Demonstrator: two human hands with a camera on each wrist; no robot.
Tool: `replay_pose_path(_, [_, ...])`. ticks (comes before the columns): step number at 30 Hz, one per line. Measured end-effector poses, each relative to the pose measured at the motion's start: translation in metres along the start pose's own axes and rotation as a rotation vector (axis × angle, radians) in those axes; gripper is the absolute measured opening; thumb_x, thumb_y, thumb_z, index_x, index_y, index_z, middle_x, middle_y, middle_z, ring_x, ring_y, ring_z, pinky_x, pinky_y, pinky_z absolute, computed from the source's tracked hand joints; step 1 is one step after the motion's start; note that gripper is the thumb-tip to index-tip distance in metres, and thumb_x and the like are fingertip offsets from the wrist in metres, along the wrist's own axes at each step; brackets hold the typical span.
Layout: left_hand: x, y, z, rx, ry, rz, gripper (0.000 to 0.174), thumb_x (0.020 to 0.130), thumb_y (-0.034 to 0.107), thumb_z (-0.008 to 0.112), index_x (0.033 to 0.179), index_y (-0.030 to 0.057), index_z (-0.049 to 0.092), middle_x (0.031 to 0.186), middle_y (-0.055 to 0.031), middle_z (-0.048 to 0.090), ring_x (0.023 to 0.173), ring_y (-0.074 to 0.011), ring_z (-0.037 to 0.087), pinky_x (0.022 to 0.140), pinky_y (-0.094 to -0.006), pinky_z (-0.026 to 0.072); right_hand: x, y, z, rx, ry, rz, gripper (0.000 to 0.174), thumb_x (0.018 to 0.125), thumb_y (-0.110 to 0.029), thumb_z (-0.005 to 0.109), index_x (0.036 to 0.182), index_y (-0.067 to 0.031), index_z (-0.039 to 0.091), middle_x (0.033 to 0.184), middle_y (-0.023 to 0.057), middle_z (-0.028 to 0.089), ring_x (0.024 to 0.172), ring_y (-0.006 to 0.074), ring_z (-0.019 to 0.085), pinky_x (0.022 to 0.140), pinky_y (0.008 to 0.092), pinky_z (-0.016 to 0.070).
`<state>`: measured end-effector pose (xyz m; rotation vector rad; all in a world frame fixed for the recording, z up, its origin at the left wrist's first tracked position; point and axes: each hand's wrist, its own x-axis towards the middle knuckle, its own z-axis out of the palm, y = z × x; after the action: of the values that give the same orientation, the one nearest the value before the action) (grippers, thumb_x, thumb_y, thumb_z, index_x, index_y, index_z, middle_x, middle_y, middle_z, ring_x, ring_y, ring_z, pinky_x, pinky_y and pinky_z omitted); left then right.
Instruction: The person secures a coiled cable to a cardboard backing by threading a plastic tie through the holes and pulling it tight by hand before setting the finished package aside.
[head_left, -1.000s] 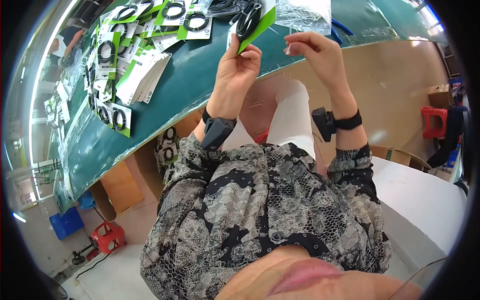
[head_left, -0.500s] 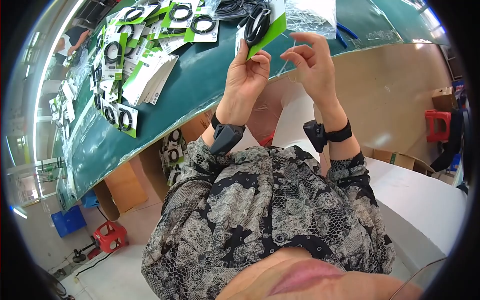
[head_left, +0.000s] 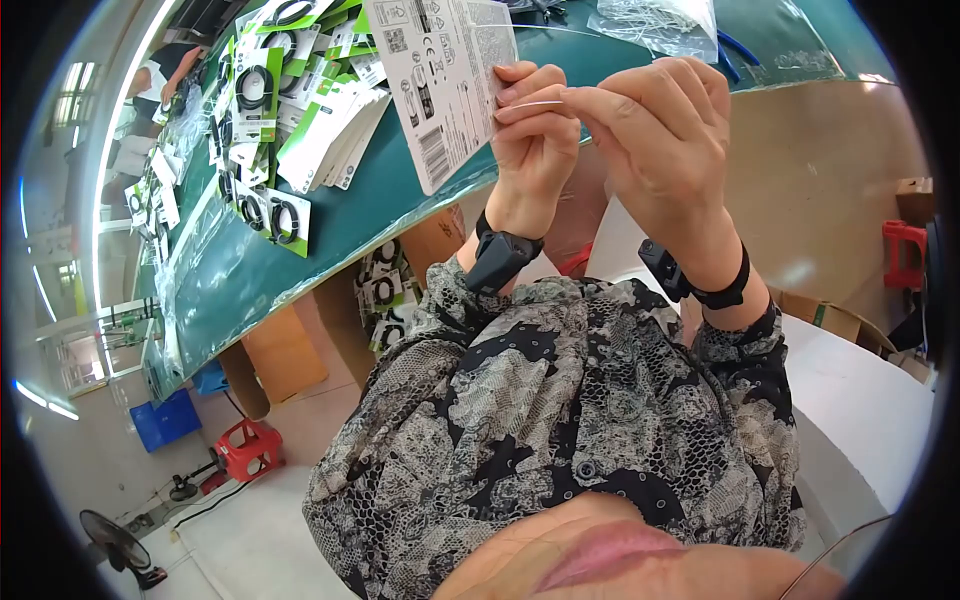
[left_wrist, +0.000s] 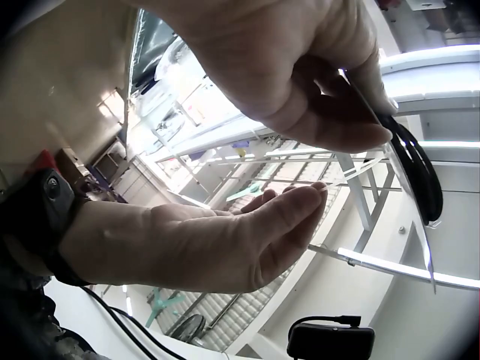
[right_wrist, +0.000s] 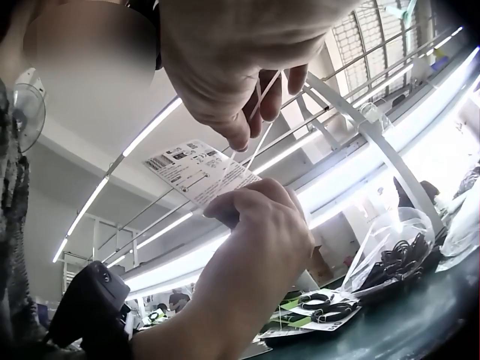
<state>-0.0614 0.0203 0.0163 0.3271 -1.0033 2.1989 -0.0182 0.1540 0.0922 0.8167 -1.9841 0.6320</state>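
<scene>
My left hand [head_left: 540, 150] grips a printed white card [head_left: 445, 100] by its edge. The card's back, with a barcode, faces the head camera. On its other side a coiled black cable [left_wrist: 418, 176] shows in the left wrist view. Between thumb and fingers my right hand [head_left: 665, 145] pinches a thin white cable tie [head_left: 530, 106], which runs across to the left fingers. Seen from the right wrist, narrow white strands of the tie stretch from the right fingertips down to the card, close above the left hand.
Left on the green table [head_left: 350, 235] lie many carded cables [head_left: 255, 90] and a fanned stack of cards [head_left: 335, 135]. A clear bag of white ties [head_left: 655, 25] and blue-handled pliers [head_left: 738, 50] lie at the far right. A red stool [head_left: 250, 450] stands on the floor.
The left hand has turned the card so its printed back shows instead of the cable side. My right hand has come in beside the left fingers, with the white tie between them.
</scene>
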Motion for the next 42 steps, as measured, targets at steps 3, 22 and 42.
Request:
replay_pose_path(3, [-0.002, 0.000, 0.003, 0.035, -0.025, 0.007, 0.011, 0.089, 0.004, 0.057, 0.090, -0.0056, 0.061, 0.073, -0.0092, 0.051, 0.064, -0.0156, 0.057, 0.052, -0.0192, 0.0534, -0.002, -0.001, 0.006, 0.000, 0.030, -0.010, 0.022, 0.066, -0.007, 0.074, 0.087, -0.0111, 0.071, 0.076, -0.0018, 0.057, 0.070, 0.0162, 0.053, 0.079, 0.0311, 0.0404])
replay_pose_path(22, [-0.005, 0.004, 0.003, 0.089, -0.053, 0.030, 0.012, 0.089, 0.005, 0.058, 0.093, -0.0061, 0.060, 0.075, -0.0095, 0.051, 0.068, -0.0160, 0.056, 0.049, -0.0179, 0.0524, -0.008, -0.009, 0.012, 0.041, 0.035, -0.024, 0.025, 0.062, -0.008, 0.073, 0.086, -0.0123, 0.071, 0.075, -0.0026, 0.057, 0.069, 0.0164, 0.053, 0.082, 0.0359, 0.0418])
replay_pose_path(42, [-0.007, -0.003, 0.002, 0.084, -0.017, 0.023, 0.011, 0.089, 0.005, 0.058, 0.092, -0.0043, 0.062, 0.074, -0.0084, 0.051, 0.066, -0.0141, 0.055, 0.051, -0.0190, 0.0521, -0.010, -0.008, 0.007, 0.030, 0.036, -0.001, 0.022, 0.064, -0.008, 0.073, 0.085, -0.0121, 0.070, 0.075, -0.0025, 0.057, 0.071, 0.0164, 0.053, 0.084, 0.0368, 0.0420])
